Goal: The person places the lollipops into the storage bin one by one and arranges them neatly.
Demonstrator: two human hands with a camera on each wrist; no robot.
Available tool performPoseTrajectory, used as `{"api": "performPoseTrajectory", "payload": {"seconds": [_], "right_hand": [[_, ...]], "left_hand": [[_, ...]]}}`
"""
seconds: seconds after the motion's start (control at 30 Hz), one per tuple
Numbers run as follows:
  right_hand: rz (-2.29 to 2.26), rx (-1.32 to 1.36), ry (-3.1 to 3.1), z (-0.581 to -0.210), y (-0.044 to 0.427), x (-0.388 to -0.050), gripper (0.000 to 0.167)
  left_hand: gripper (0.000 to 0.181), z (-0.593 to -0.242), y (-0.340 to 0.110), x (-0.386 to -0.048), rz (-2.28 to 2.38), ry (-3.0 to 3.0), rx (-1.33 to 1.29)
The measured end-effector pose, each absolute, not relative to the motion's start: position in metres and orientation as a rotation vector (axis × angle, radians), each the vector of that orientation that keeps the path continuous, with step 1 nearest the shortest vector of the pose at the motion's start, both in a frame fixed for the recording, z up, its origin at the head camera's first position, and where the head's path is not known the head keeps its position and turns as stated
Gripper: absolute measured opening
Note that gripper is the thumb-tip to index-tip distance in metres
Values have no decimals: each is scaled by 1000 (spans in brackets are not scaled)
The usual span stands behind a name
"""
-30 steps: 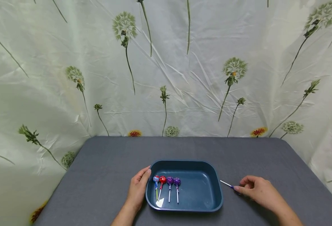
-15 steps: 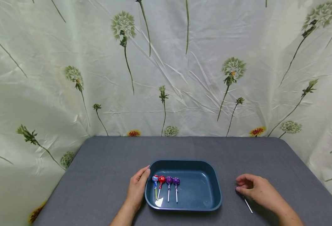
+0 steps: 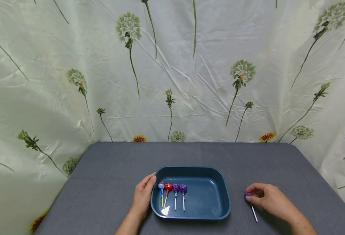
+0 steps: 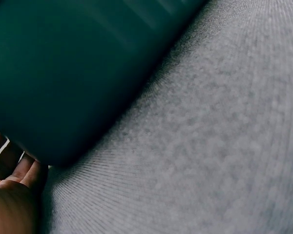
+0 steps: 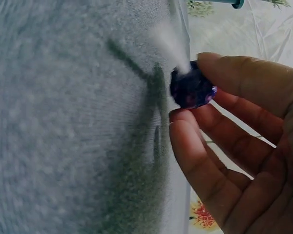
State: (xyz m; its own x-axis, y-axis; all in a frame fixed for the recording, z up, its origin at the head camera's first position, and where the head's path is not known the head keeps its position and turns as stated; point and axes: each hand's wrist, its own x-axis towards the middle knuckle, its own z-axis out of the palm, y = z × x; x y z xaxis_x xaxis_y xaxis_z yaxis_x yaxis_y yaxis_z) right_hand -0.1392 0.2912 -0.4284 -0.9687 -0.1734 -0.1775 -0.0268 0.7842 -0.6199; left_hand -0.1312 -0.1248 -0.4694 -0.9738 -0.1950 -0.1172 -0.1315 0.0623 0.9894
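Note:
My left hand [image 3: 143, 197] grips the left wall of a dark blue tray [image 3: 200, 216], thumb at the rim. The left wrist view shows fingers [image 4: 23, 170] against the tray's outer side. To the tray's right, my right hand [image 3: 270, 199] pinches a purple-wrapped lollipop [image 3: 254, 212] by its round head, the white stick slanting toward the near side. That purple head [image 5: 191, 90] sits between thumb and fingertips in the right wrist view; the stick is blurred. Inside the tray lie a blue lollipop [image 3: 161, 186], a red one [image 3: 168, 186] and two purple lollipops [image 3: 176, 187], side by side at the left.
A grey cloth-covered table [image 3: 125, 163] carries the tray. Behind it hangs a pale curtain [image 3: 201, 91] printed with dandelions, which also runs along both sides.
The lollipop in my right hand has turned, its stick swinging from pointing left at the tray to pointing toward the near side. My left hand stays on the tray.

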Motion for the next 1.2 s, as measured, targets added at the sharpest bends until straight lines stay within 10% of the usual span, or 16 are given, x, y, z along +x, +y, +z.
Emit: {"api": "performPoseTrajectory", "payload": {"seconds": [1.2], "right_hand": [[-1437, -564, 2559, -369, 161, -200, 21]], "left_hand": [[44, -473, -126, -131, -2089, -2210, 274]]}}
